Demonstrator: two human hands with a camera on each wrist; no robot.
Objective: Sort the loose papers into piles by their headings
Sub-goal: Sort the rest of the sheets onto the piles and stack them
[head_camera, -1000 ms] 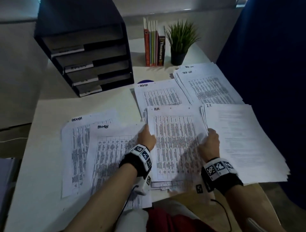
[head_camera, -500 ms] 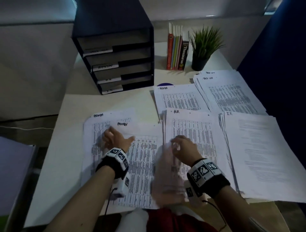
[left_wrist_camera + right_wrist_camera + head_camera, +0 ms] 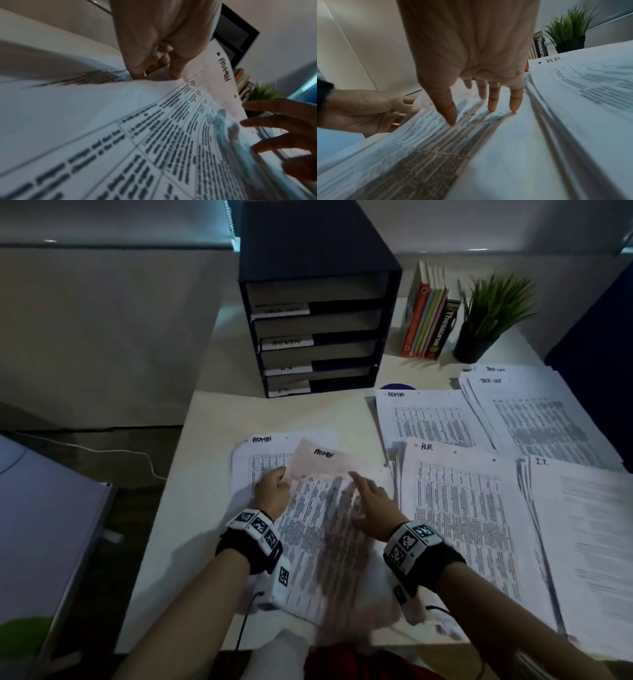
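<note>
A printed sheet headed ADMIN (image 3: pixel 323 460) lies askew on the ADMIN pile (image 3: pixel 260 445) at the near left of the desk. My left hand (image 3: pixel 282 479) grips that sheet's left edge, fingers curled under it (image 3: pixel 154 67), and the edge is raised. My right hand (image 3: pixel 359 494) hovers over the sheet with straight spread fingers, their tips touching the paper (image 3: pixel 476 115). To the right lie the H.R. pile (image 3: pixel 459 508), the I.T. pile (image 3: pixel 582 542), a second ADMIN pile (image 3: pixel 424 419) and the TASK LIST pile (image 3: pixel 534 419).
A dark four-slot paper rack with labelled shelves (image 3: pixel 318 337) stands at the back of the desk. Upright books (image 3: pixel 428 326) and a potted plant (image 3: pixel 493 316) are at the back right. The desk's left edge (image 3: pixel 164 508) is close to my left wrist.
Both hands left the H.R. pile and moved left onto the ADMIN sheet. The left hand now grips its left edge and the right hand's fingers have straightened over it.
</note>
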